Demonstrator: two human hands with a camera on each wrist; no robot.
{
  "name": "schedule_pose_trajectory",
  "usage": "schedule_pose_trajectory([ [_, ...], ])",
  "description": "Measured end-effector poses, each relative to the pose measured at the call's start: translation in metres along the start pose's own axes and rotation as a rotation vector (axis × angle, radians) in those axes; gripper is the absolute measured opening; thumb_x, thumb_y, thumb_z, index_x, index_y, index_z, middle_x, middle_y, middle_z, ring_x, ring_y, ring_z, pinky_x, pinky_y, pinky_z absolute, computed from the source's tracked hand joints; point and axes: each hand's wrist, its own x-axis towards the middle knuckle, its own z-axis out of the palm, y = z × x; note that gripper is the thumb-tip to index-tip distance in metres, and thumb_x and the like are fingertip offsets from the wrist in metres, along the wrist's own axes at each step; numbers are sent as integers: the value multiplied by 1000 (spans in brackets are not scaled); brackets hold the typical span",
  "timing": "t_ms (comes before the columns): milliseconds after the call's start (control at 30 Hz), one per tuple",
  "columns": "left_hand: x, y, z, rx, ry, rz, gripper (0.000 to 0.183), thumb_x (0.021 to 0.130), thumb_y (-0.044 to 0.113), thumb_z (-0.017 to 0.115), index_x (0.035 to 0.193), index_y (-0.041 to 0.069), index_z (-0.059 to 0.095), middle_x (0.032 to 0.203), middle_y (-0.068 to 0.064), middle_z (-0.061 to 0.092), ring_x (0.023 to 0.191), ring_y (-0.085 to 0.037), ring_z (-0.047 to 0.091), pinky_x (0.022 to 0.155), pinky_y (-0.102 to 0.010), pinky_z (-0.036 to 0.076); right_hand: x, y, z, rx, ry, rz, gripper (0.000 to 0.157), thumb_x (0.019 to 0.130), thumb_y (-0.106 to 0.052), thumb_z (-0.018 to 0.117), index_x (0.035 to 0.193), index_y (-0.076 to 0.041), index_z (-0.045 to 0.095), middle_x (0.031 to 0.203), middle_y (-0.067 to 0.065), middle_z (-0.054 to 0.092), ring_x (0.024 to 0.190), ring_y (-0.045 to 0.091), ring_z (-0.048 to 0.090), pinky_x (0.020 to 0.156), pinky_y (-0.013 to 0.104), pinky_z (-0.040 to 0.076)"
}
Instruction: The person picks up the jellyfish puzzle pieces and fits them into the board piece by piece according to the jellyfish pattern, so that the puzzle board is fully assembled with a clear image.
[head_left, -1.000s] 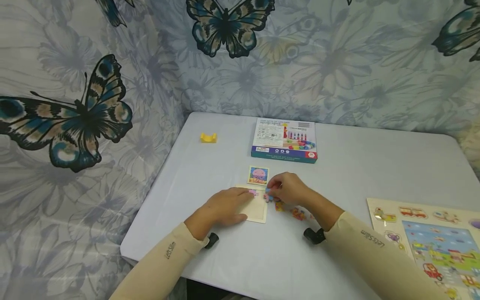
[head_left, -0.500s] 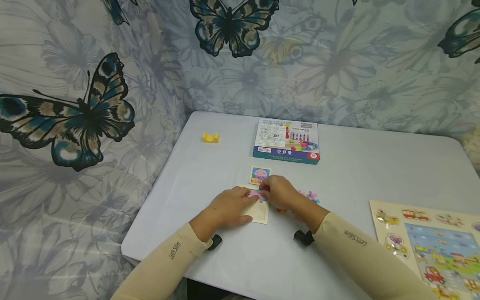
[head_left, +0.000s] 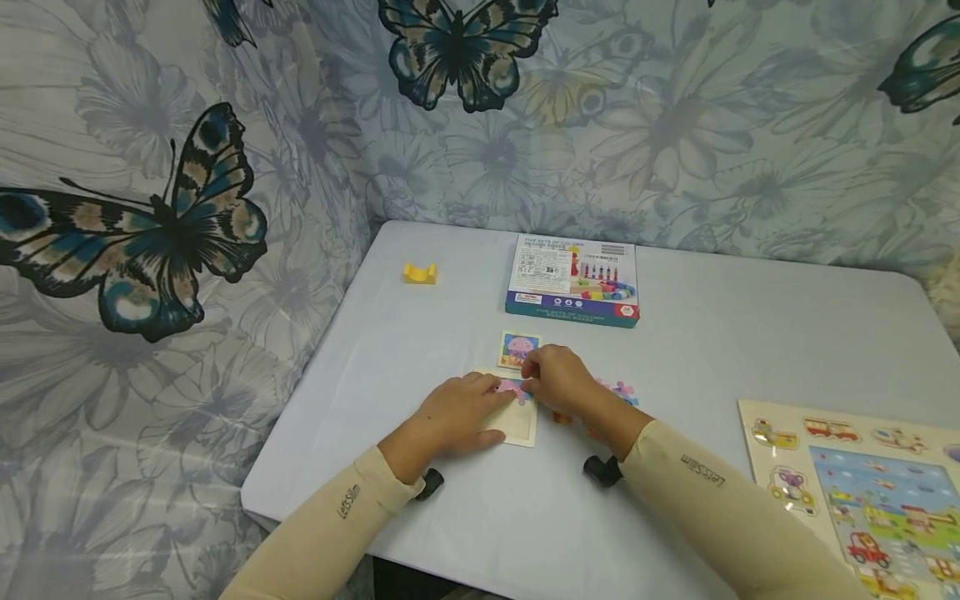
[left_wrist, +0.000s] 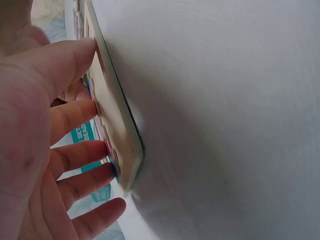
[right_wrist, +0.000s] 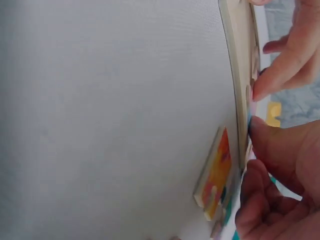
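Note:
A small wooden puzzle tray (head_left: 522, 431) lies before me, with pink and blue jigsaw pieces (head_left: 513, 388) along its far side. My left hand (head_left: 450, 419) rests on the tray's left part; its fairly straight fingers touch the pieces, as the left wrist view also shows. At the tray's far right corner my right hand (head_left: 561, 382) pinches a jigsaw piece, mostly hidden; its thumb (right_wrist: 272, 145) lies against the piece in the right wrist view. An orange jigsaw piece (right_wrist: 216, 175) lies just beside the tray. Just beyond stands a small jellyfish picture square (head_left: 516, 348).
More loose jigsaw pieces (head_left: 625, 392) lie right of the right hand, partly under the forearm. A printed box (head_left: 573, 283) sits at the back, a yellow curved block (head_left: 420, 273) at the back left. A large picture board (head_left: 783, 454) covers the right front.
My right hand has carried a blue and pink jigsaw piece leftward from beside the tray onto its far right corner. The left hand stays on the tray.

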Motion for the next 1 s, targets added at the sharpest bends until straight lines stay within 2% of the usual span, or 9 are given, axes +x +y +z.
schedule_pose_trajectory([
  [100,1,2,0,4,-3,-5,65,96,58,60,154,30,48,154,-2,49,141,-21,45,111,-42,46,-1,1,-4,-40,2,8,18,88,-26,82,96,-13,73,90,3,64,86,20,58,83,33,56],
  [267,3,3,3,-18,10,7,65,97,55,62,154,29,47,153,-3,48,141,-22,44,113,-42,44,-14,11,-18,-128,31,-26,33,89,-31,81,116,-12,74,118,11,66,108,29,58,103,50,51],
  [400,2,4,4,-39,24,10,64,97,53,63,154,27,46,154,-4,45,143,-23,42,117,-43,40,-28,28,-30,-212,58,-41,43,87,-32,81,125,-14,73,129,17,62,119,37,53,104,60,46],
  [533,-1,4,3,-38,32,8,66,97,53,63,154,26,44,157,-3,41,145,-23,38,121,-45,34,-36,42,-30,-256,71,-52,43,86,-33,81,126,-16,73,129,17,61,117,38,52,99,60,47],
  [700,-9,0,-1,-66,42,-10,68,96,52,64,154,24,44,161,-3,36,148,-24,33,124,-45,29,-35,49,-23,-224,121,-62,35,89,-30,78,120,-14,74,126,17,61,113,37,52,98,59,47],
  [800,-16,-4,-1,-73,40,-30,67,95,50,66,153,23,46,160,-3,39,149,-24,34,124,-44,29,-34,50,-22,-212,129,-64,28,90,-26,78,113,-10,75,122,17,61,109,34,53,98,57,47],
  [1000,-36,-13,5,-89,28,-34,56,95,43,70,144,20,57,154,-3,48,145,-24,40,121,-44,34,-33,51,-22,-148,86,-44,21,90,-21,78,105,-7,75,114,15,64,104,31,54,100,51,50],
])
